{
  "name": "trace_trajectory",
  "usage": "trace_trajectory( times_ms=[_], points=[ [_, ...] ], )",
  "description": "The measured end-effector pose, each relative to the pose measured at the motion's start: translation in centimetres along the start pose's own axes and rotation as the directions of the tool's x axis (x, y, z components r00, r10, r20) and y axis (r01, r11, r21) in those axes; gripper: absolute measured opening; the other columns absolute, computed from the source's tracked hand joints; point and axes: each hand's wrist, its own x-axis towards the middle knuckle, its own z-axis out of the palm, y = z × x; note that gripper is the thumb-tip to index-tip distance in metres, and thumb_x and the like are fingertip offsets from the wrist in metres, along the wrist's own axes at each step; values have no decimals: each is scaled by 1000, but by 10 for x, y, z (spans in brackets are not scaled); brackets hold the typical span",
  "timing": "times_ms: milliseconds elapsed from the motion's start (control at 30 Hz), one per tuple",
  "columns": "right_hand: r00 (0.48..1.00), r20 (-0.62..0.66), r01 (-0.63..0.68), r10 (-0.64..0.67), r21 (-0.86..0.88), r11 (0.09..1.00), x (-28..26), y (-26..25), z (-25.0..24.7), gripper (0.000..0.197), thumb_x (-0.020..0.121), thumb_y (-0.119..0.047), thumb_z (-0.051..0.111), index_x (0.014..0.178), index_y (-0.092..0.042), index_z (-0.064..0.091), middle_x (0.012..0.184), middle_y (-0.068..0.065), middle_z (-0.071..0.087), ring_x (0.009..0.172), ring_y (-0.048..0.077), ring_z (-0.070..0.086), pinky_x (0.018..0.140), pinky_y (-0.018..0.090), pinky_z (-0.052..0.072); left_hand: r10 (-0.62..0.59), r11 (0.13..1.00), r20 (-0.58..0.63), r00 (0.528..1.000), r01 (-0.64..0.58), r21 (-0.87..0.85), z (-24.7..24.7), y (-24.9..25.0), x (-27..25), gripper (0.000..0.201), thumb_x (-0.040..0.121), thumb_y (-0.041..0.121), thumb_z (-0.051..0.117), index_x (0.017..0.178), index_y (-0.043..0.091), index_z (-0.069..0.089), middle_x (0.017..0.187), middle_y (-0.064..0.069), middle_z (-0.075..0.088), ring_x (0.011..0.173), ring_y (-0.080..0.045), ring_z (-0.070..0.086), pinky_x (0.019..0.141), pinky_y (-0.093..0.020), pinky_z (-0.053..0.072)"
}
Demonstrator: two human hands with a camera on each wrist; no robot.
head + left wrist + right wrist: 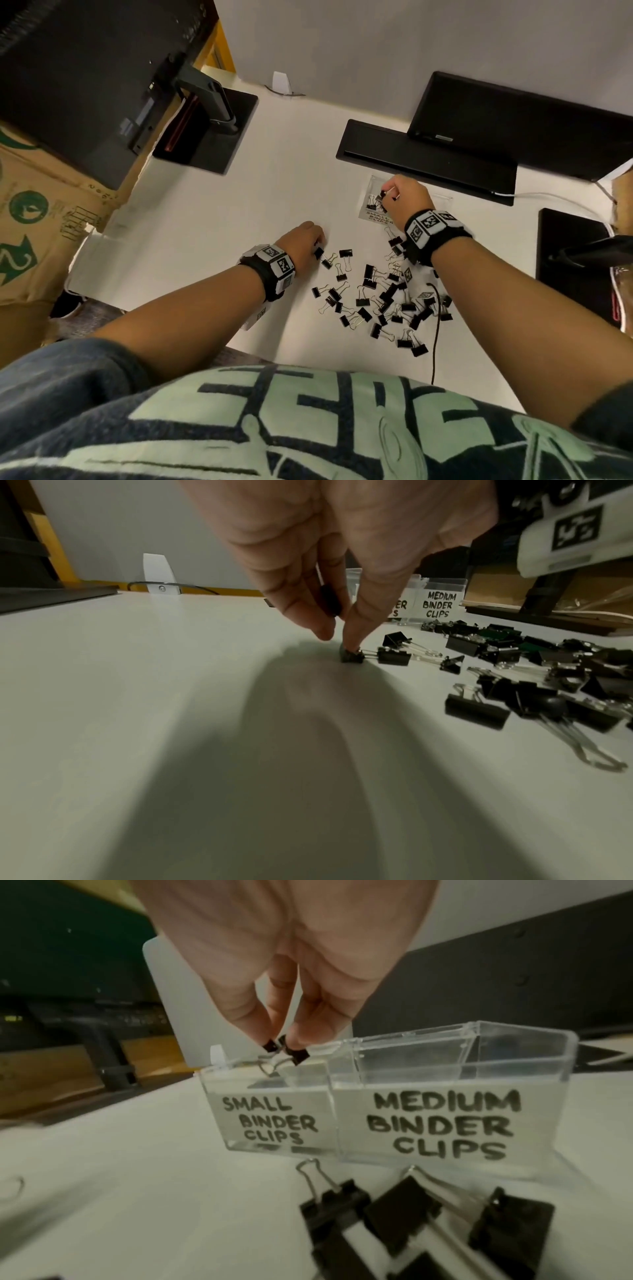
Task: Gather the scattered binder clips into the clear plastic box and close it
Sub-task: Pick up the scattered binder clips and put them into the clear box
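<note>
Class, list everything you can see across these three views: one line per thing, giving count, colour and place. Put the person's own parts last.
Small-clips box: one, clear, far side of desk, open, some clips inside.
Medium-clips box: one, clear, touching the small box's right side, open.
Loose binder clips: dozens, black with silver handles, scattered on desk before the boxes.
Desk: one, white.
Monitors: two, black, rear left and rear right.
Cardboard box: one, brown, far left.
Cable: one, black, near desk edge.
Left hand: pinching a small clip on the desk.
Right hand: holding small clips over the small box.
</note>
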Motion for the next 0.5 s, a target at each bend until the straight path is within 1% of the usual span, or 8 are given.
trace_trajectory(
  times_ms=[33,100,167,233,300,367,433,500],
  points=[
    [1000,10,10,-10,-23,1000,1,0,2,27,90,-8,42,109,-13,62,114,10,60,100,26,59,81,32,49,3,1000,0,1000,-3,-4,0,0,0,21,82,5,56,103,9,58,101,-2,51,83,-19,51,77,-32,47],
    [999,30,36,-35,-46,998,-1,2,8,26,91,-8,45,112,-13,60,117,10,59,106,26,57,86,32,48,17,1000,22,1000,-16,-5,1,0,-1,20,83,6,58,103,9,60,106,-5,53,84,-18,52,81,-32,49],
    [998,29,58,-57,-38,998,-5,4,11,26,91,-8,48,115,-13,59,119,9,58,108,25,56,87,29,44,36,999,49,998,-36,1,4,2,-3,16,82,11,59,98,9,62,106,-7,55,86,-22,57,83,-35,51],
    [997,18,74,-74,-19,997,-11,4,13,27,91,-6,47,115,-12,59,119,9,57,109,24,55,86,25,41,35,999,74,997,-38,37,9,6,-4,18,82,17,62,97,9,62,106,-8,54,92,-26,59,82,-38,52],
    [995,11,95,-95,-3,995,-22,2,15,27,91,-6,46,112,-12,60,117,9,56,108,23,54,87,25,41,17,996,79,997,-23,85,14,9,-4,24,82,26,66,100,10,61,110,-7,52,97,-24,57,83,-40,52],
    [994,26,104,-104,14,994,-37,1,22,26,91,-8,45,110,-14,61,117,6,56,104,19,54,88,25,41,16,993,69,997,-24,120,19,12,-4,27,82,30,67,100,11,61,111,-7,51,99,-24,56,83,-40,53],
    [990,88,111,-112,16,994,-56,-1,33,24,91,-10,45,106,-16,63,114,1,58,99,15,54,87,25,43,22,990,66,998,-31,140,21,14,-3,25,82,30,68,99,12,63,111,-8,51,100,-25,56,82,-38,52],
    [970,198,152,-145,-20,988,-74,0,45,21,89,-9,50,101,-15,66,107,1,60,94,15,57,84,26,46,26,988,76,997,-37,150,21,16,-2,23,83,28,67,99,12,64,111,-8,51,101,-26,56,81,-37,52]
  ],
)
